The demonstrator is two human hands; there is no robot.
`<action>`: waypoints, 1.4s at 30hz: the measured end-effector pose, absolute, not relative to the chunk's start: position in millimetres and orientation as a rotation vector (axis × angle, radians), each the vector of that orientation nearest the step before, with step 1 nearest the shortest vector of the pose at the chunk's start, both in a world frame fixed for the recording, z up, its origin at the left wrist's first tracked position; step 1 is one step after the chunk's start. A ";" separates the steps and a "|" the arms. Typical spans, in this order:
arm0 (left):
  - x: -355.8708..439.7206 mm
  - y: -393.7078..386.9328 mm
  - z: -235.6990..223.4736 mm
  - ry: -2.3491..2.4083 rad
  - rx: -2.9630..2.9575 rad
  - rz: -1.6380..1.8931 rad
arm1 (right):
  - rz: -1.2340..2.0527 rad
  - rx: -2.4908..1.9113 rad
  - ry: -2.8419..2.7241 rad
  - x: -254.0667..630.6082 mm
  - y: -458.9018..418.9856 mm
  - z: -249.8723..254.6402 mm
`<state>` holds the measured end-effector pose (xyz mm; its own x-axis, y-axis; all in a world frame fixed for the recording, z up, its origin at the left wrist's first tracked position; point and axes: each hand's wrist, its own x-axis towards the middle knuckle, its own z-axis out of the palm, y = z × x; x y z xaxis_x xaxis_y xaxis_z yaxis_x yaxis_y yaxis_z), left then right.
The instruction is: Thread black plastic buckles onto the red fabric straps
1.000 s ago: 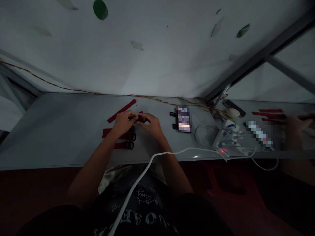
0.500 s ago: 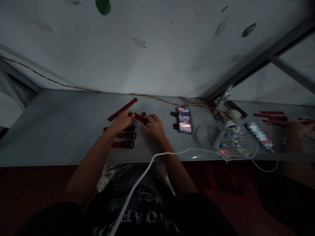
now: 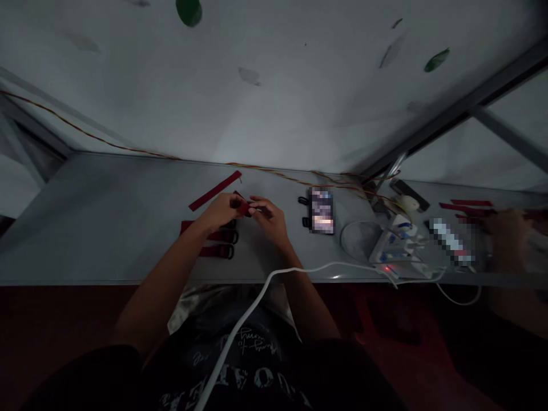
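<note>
My left hand and my right hand meet over the table, both closed on one red strap. The strap is bent into a loop between the fingers; whether a buckle is on it I cannot tell. Beneath and in front of my left hand lie several red straps with black D-shaped rings at their right ends, partly covered by my hand and forearm. A flat loose red strap lies slantwise behind my left hand. Two black buckles rest right of my right hand, beside a phone.
The phone lies lit on the grey table. A power strip with plugs and a white cable is to the right; the cable crosses in front of my body. Farther right, another person's hand is at red straps.
The strap's stretched piece is now curled into a loop, and my hands are closer together. My left hand has turned and moved slightly right. The other person's hand has shifted left.
</note>
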<state>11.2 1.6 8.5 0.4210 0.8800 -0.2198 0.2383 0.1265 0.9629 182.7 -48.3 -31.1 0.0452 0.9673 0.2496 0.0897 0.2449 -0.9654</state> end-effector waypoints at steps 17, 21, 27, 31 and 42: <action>25.5 -8.8 12.1 1.340 2.000 0.648 | 1.035 -1.177 -1.244 184.6 -47.9 -31.5; 24.7 -10.6 11.6 1.328 2.030 0.650 | 1.015 -1.112 -1.245 180.3 -46.8 -31.4; 24.2 -10.7 7.2 1.362 1.990 0.715 | 0.927 -1.266 -1.247 176.2 -48.4 -27.6; 24.0 -13.1 3.6 1.390 1.935 0.760 | 0.800 -1.374 -1.278 172.3 -47.6 -25.5; 21.0 -11.1 10.0 1.369 1.786 0.740 | 0.473 -1.480 -1.530 173.9 -45.9 -16.4</action>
<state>21.0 -11.1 10.0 0.2594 0.9658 0.0008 0.5291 -0.1428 0.8365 173.9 -45.9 -16.4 0.1520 0.9268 0.3434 0.5711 0.2012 -0.7958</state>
